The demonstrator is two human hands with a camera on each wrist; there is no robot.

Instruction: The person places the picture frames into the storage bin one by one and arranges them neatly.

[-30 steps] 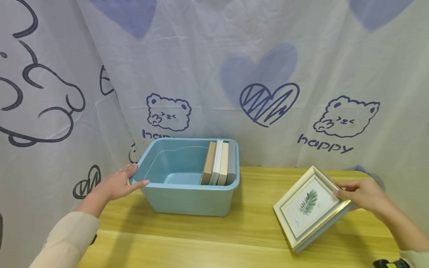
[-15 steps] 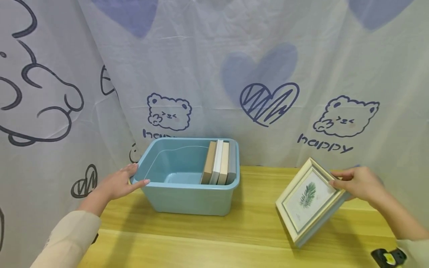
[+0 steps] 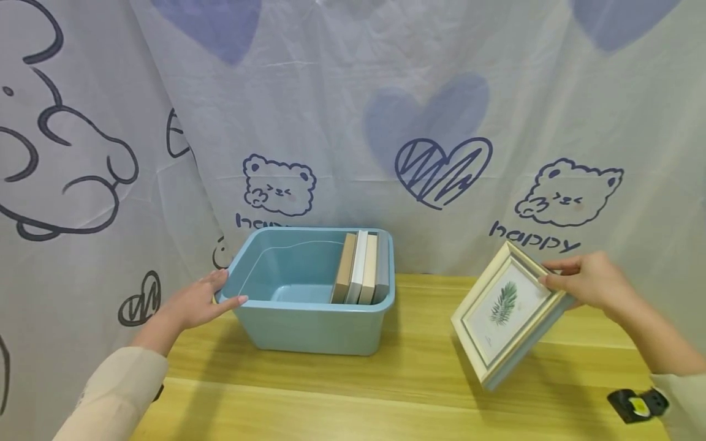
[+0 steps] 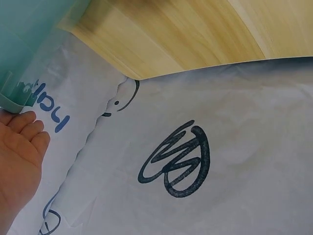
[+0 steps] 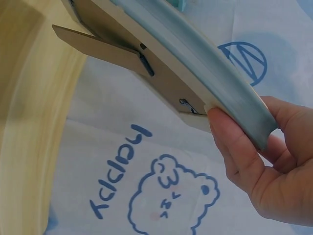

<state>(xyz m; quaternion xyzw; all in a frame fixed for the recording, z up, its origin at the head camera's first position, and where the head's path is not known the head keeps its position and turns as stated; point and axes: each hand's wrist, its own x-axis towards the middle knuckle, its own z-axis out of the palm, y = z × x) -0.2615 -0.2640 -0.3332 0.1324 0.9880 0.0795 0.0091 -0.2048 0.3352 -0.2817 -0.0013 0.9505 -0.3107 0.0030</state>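
Observation:
My right hand [image 3: 598,278] pinches the upper right corner of a cream and pale blue picture frame [image 3: 502,306], which tilts above the table and shows a green leaf print. In the right wrist view, the frame's brown easel leg [image 5: 98,51] stands out from its back. My left hand [image 3: 190,303] holds the left rim of a light blue plastic bin [image 3: 309,327], thumb along the near corner. Its fingers [image 4: 32,127] curl beneath the rim in the left wrist view. Inside the bin, several slim rectangular things [image 3: 358,269] stand on edge at the right; their kind is unclear.
The bin stands left of centre on a yellow wood-grain table [image 3: 342,392]. A pale curtain [image 3: 342,122] printed with hearts and bears hangs close behind it and along the left side. A dark strap [image 3: 637,405] sits at the right wrist.
My right hand has raised the picture frame and moved it slightly away from me, still tilted. My left hand and the bin stay where they were.

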